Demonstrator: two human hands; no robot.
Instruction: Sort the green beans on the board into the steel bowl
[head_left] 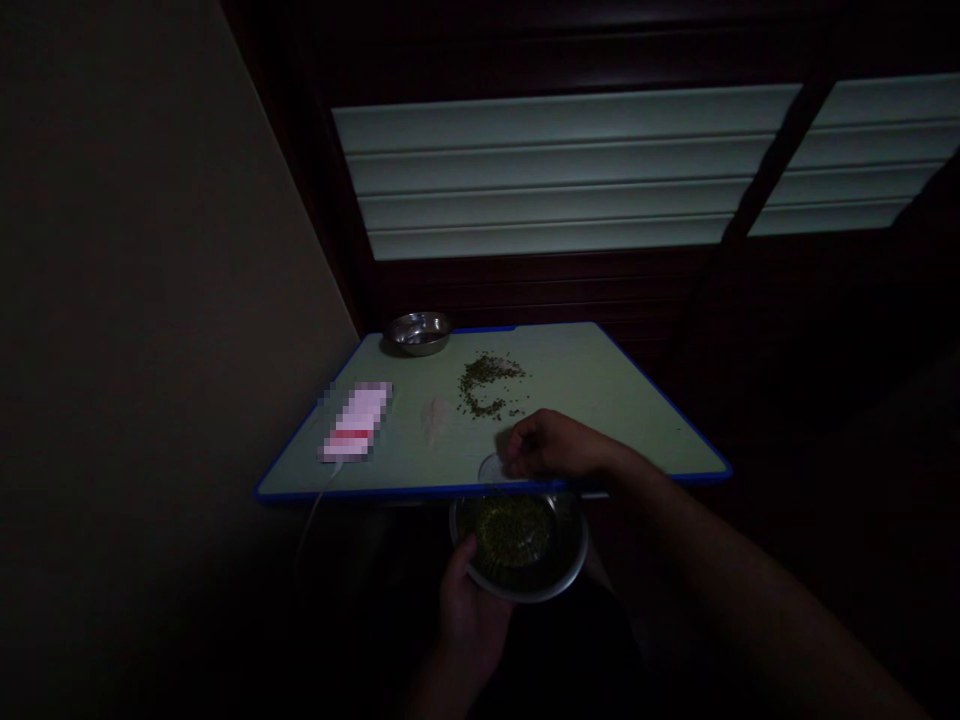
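My left hand (472, 610) grips a metal bowl (576, 565) by its near left side, thumb on the rim, just below the table's front edge. Small green beans (514, 530), which look like mung beans, lie in the bowl. Above it, at the front edge of the table, my right hand (544, 445) is closed with its fingers curled down; what is in them is hidden. Beside those fingers shows a pale round outline (492, 467), too dim to identify. Farther back, loose beans (487, 375) are scattered on the tabletop in a curved patch.
The light table (622, 400) has a blue rim. A second metal bowl (418, 335) stands at its back left corner. Near the left edge lies a phone (356, 420) with a lit, blurred screen, and its white cable (313, 510) hangs over the front. Slatted doors (555, 180) rise behind.
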